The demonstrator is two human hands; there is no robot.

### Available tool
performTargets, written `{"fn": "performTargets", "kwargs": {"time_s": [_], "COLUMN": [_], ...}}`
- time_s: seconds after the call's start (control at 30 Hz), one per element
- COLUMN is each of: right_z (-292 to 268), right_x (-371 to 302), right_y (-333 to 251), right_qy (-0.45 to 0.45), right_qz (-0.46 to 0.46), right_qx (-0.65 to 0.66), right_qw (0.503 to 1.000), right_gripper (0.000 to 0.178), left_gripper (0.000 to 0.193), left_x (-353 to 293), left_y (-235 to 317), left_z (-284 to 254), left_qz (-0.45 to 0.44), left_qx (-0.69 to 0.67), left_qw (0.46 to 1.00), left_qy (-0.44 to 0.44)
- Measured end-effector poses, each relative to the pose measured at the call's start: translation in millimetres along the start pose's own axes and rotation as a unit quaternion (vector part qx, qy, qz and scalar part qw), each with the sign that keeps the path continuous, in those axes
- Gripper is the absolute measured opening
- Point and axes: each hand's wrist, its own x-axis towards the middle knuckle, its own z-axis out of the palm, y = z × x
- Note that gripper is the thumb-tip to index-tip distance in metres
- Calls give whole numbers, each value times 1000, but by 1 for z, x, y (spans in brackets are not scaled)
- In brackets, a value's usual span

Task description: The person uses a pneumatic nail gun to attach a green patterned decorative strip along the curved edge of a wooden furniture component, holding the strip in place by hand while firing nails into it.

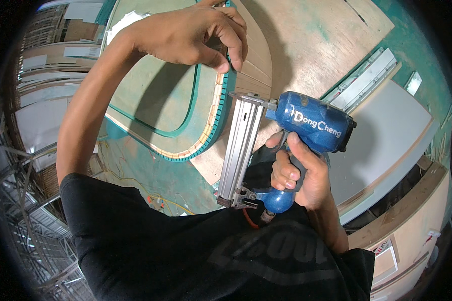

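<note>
My right hand is wrapped round the grip of a blue air nail gun, its forefinger by the trigger. The gun's silver magazine slants down toward my shirt, and its nose is close to the edge of a rounded wooden panel. I cannot tell whether the nose touches. Along that edge runs a green strip with many slots cut across it, bent round the corner. My left hand reaches over the panel, thumb and fingers closed on the strip just beyond the nose.
Below the panel lies a large plywood sheet on a green floor. A yellow hose crosses the floor. To the right are metal strips and a pale curved board. Stacked boards stand at the left.
</note>
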Motion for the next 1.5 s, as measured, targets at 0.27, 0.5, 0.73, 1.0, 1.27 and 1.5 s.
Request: {"fn": "performTargets", "kwargs": {"time_s": [0.27,0.5,0.73,1.0,1.27,1.5], "right_z": [2,-1,-16,-26,-23,-14], "right_x": [1,0,6,12,33,46], "right_y": [0,-1,-14,-40,-64,-77], "right_qy": [3,1,15,-7,-28,-57], "right_qz": [-3,-11,-10,-71,-43,-18], "right_qx": [-7,-35,35,-25,-75,-130], "right_qw": [1000,999,999,997,996,990], "right_gripper": [35,35,42,37,31,28], "left_gripper": [15,17,11,34,58,42], "left_x": [1,1,-3,-5,36,63], "left_y": [-9,-5,-2,8,52,77], "left_z": [13,26,29,73,138,146], "left_qz": [-17,-46,-54,-152,-328,-388], "left_qx": [-5,141,144,218,29,6], "left_qw": [999,986,982,891,746,615], "left_qy": [31,82,110,369,579,686]}}
